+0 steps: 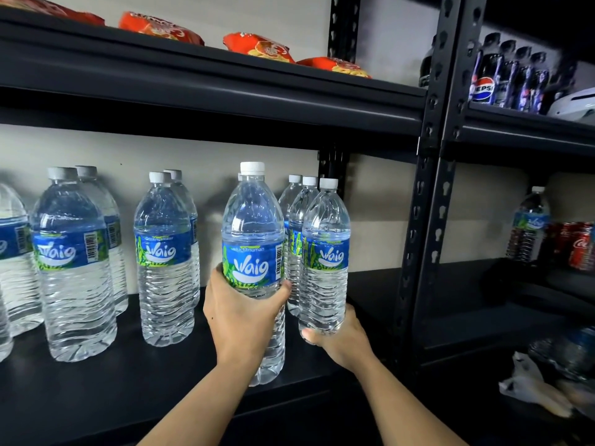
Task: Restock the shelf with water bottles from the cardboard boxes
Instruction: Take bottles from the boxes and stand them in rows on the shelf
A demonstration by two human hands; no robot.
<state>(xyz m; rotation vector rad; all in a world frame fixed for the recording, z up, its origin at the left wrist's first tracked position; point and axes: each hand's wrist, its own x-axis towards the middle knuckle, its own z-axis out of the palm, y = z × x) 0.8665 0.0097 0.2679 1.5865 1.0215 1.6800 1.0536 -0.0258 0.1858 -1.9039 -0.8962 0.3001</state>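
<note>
My left hand [240, 312] grips a clear water bottle [252, 226] with a blue label and white cap, upright at the front of the black shelf [96, 387]. My right hand [341, 341] holds the base of a second water bottle [325, 252] just to the right, close in front of two more bottles [297, 220]. Several other water bottles [164, 259] stand in rows on the shelf to the left. No cardboard box is in view.
The upper shelf [225, 82] carries orange snack packets [257, 46]. A black upright post [428, 220] divides off the right-hand rack, which holds cola bottles [502, 78], red cans [576, 249], one water bottle [529, 223] and crumpled plastic [528, 384].
</note>
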